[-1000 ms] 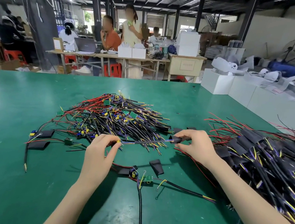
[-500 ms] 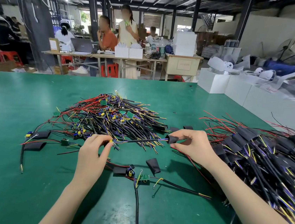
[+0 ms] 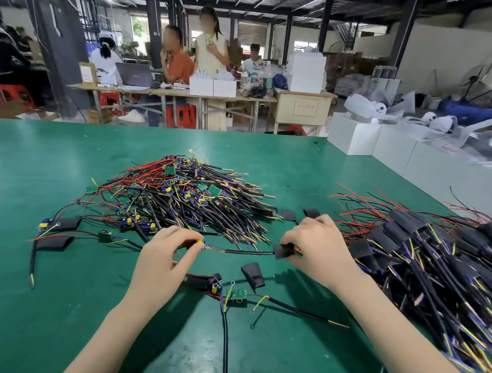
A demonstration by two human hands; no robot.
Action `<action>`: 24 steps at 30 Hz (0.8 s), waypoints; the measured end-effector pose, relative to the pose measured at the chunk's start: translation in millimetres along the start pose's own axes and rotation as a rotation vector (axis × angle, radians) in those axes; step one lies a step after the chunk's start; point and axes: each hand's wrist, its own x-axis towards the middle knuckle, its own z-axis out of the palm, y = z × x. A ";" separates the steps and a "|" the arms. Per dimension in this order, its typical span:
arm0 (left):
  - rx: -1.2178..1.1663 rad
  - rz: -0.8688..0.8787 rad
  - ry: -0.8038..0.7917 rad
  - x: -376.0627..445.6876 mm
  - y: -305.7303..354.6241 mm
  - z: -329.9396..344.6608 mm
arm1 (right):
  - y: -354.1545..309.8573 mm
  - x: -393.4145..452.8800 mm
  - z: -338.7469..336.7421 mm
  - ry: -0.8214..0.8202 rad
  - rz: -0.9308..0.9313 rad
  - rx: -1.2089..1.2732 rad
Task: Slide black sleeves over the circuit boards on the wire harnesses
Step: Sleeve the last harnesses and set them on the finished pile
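We pinch the wire harness [image 3: 243, 251] level above the green table [image 3: 11, 297], its long axis running left to right, left hand [image 3: 166, 257] gripping the board end, right hand [image 3: 320, 250] pinching the black sleeve [image 3: 281, 251] threaded on its cable.
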 end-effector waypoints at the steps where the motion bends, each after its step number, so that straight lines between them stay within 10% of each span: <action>1: -0.022 -0.028 0.022 0.5 0.1 -0.7 | 0.4 -1.9 1.7 0.009 0.033 0.023; 12: -0.214 -0.002 -0.151 -7.4 16.4 15.8 | -50.8 -24.8 9.8 0.271 -0.014 0.294; 24: -0.302 0.011 -0.211 -10.6 23.4 19.1 | -48.1 -33.1 7.8 0.169 0.001 0.739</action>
